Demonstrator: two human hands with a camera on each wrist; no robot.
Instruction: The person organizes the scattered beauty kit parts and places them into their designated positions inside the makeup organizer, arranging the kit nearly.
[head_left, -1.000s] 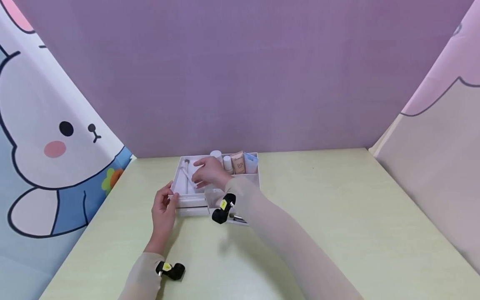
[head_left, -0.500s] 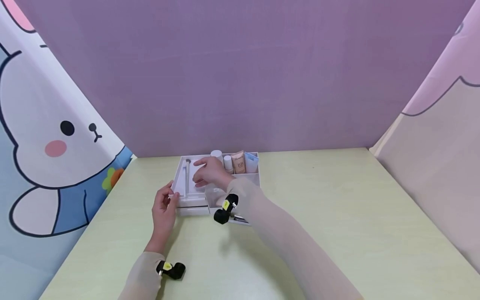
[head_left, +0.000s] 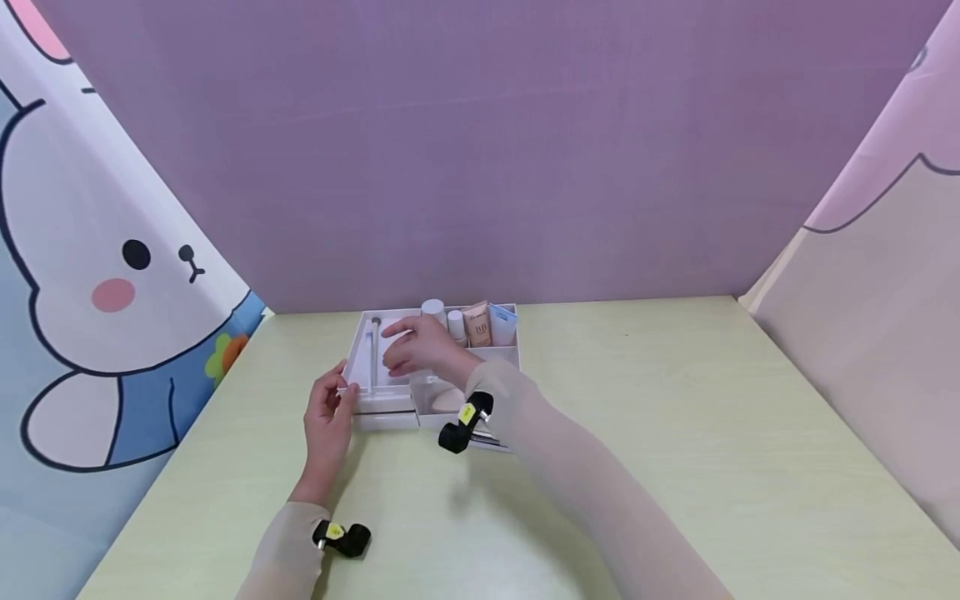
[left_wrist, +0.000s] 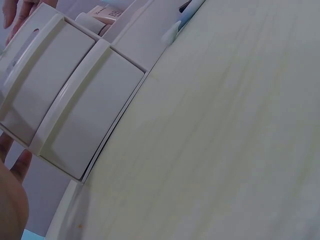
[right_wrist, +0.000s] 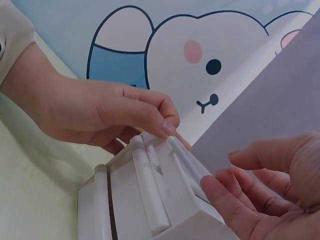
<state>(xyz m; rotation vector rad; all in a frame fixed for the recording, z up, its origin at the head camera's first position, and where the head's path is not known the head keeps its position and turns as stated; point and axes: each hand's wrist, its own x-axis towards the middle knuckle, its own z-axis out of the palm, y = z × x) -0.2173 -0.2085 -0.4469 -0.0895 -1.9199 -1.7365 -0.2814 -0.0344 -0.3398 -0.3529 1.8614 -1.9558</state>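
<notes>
Gripping the organizer (head_left: 384, 405) with your left hand (head_left: 327, 410), you hold the nearer right hand (head_left: 427, 346), fingers loosely bent and empty, just right of the brush (head_left: 373, 357) lying front-to-back inside.

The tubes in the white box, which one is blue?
In the head view, the rightmost tube is light blue; the BB tube right beside it is peach-coloured.
</notes>
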